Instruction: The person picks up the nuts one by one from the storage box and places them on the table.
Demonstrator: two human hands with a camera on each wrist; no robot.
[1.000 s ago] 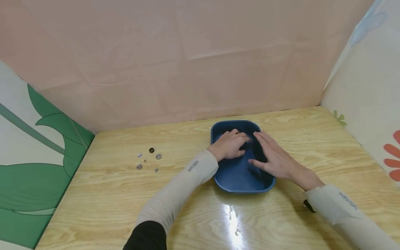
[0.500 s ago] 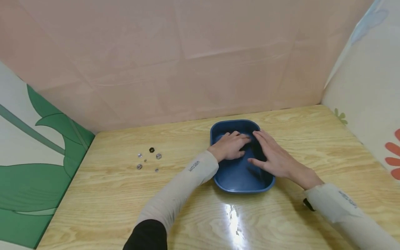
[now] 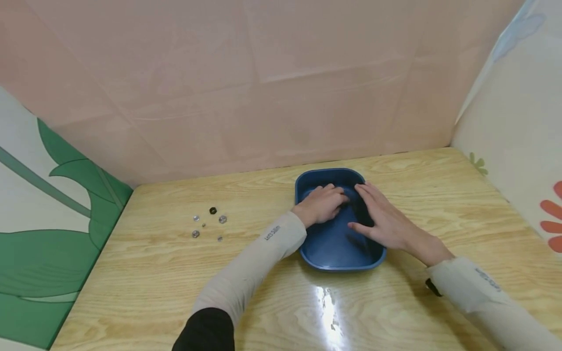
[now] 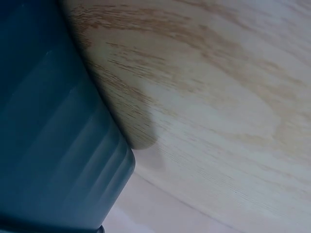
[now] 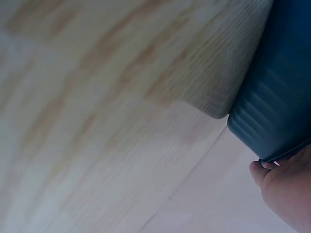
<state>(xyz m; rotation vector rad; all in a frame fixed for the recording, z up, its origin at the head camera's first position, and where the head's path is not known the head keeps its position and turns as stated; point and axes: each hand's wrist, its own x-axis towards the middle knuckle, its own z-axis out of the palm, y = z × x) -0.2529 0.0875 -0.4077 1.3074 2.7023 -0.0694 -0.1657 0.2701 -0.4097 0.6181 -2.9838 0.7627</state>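
In the head view a deep blue plastic bin [image 3: 342, 253] with rounded corners stands on the wooden table. My left hand [image 3: 324, 204] reaches into it over the left rim, palm down, fingers bent toward the floor of the bin. Its fingertips and anything under them are hidden. Across the right rim rests my right hand [image 3: 384, 222], its long fingers fairly straight and the thumb spread inside. The right wrist view shows that hand [image 5: 289, 187] at the rim of the bin [image 5: 279, 107]. Only the bin's ribbed outer wall [image 4: 63, 131] shows in the left wrist view.
Left of the bin, several small nuts lie scattered on the table [image 3: 145, 278], among them a black nut [image 3: 212, 210] and a silver nut [image 3: 222, 219]. A pinkish sheet [image 3: 263, 97] hangs behind the table; a green leaf-patterned panel [image 3: 39, 263] borders the left.
My left hand's fingers and thumb have drawn in more. Small shiny pieces seen by those fingers earlier no longer show. My right hand and the nuts on the table stay put.
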